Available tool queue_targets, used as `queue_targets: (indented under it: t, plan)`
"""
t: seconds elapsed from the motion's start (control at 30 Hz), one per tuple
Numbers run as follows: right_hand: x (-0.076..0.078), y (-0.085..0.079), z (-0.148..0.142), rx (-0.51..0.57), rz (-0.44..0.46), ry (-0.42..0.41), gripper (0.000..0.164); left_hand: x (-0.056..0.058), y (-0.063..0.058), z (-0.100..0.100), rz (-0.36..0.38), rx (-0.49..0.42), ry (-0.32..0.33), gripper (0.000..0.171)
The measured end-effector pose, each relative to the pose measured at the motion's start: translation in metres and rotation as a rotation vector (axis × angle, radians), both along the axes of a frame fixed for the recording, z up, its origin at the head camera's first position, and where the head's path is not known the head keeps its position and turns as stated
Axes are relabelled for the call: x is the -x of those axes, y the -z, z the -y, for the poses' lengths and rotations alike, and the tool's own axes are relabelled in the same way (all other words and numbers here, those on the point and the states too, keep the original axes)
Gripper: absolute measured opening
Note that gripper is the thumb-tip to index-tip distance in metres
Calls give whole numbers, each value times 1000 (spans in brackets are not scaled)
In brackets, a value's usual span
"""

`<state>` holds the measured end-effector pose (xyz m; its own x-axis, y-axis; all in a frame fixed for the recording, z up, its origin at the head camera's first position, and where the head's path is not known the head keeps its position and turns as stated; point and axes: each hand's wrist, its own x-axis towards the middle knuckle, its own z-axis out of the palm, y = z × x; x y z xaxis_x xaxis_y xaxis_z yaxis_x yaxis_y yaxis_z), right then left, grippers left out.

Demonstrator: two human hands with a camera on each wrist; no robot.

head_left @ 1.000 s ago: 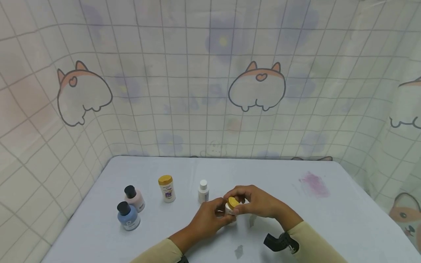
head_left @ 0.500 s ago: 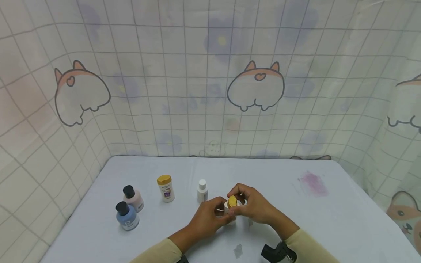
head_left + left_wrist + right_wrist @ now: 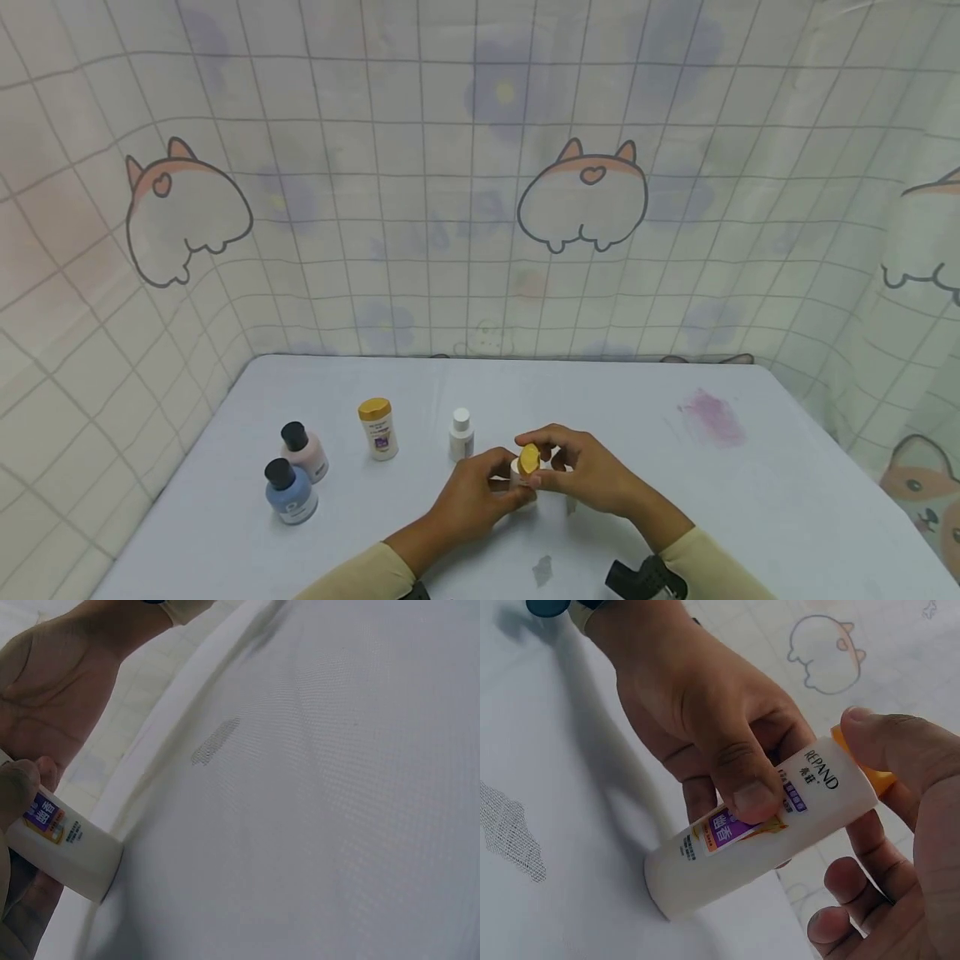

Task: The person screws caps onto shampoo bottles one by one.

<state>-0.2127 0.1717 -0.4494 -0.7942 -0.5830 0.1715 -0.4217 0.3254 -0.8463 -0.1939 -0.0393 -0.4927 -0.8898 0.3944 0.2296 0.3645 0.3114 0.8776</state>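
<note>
My left hand (image 3: 468, 498) grips a white lotion bottle (image 3: 757, 840) around its middle, with the thumb across the purple and orange label. The bottle stands with its base at the white cloth, leaning in the wrist views. At its top, my right hand (image 3: 592, 473) pinches a yellow cap (image 3: 529, 459) between thumb and fingers. In the right wrist view the right thumb covers part of this cap (image 3: 870, 766), and its other fingers curl loosely below. Whether the cap is fully free of the bottle cannot be told. The left wrist view shows the bottle's lower part (image 3: 75, 859).
To the left stand a blue bottle (image 3: 292, 493) and a pink bottle (image 3: 305, 454), both black-capped. A second yellow-capped bottle (image 3: 379, 432) and a small white bottle (image 3: 461, 435) stand farther back. Grey patches (image 3: 542, 572) and a pink stain (image 3: 714, 419) mark the tabletop (image 3: 637, 392).
The yellow cap, earlier flat on the bottle's top, now shows tilted with its face toward the viewer. My right hand has turned slightly with it; my left hand keeps its grip.
</note>
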Motion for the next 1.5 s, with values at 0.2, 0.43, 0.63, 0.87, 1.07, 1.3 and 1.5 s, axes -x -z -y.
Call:
queue_targets:
  t: [0.2, 0.43, 0.63, 0.87, 1.07, 1.3, 1.5]
  plan:
    - [2, 4, -2, 28, -9, -14, 36, 1, 0, -1, -9, 13, 3, 29]
    - [-8, -2, 7, 45, -47, 71, 32, 1, -1, -2, -24, 3, 8, 27]
    - [-23, -21, 18, 79, -9, 149, 29, 0, -1, -1, -18, 15, -11, 28]
    - [-31, -23, 27, 104, 59, 268, 31, -1, -3, -1, -5, 7, -7, 26]
    - [-36, -25, 32, 77, 72, 355, 30, -1, -2, -2, -34, -10, -4, 24]
    - [-33, -13, 33, 57, 61, 417, 33, -1, -1, -3, -55, -23, -10, 23]
    - [-28, 9, 33, 51, -5, 473, 40, -2, -1, -3, -50, -21, -14, 22]
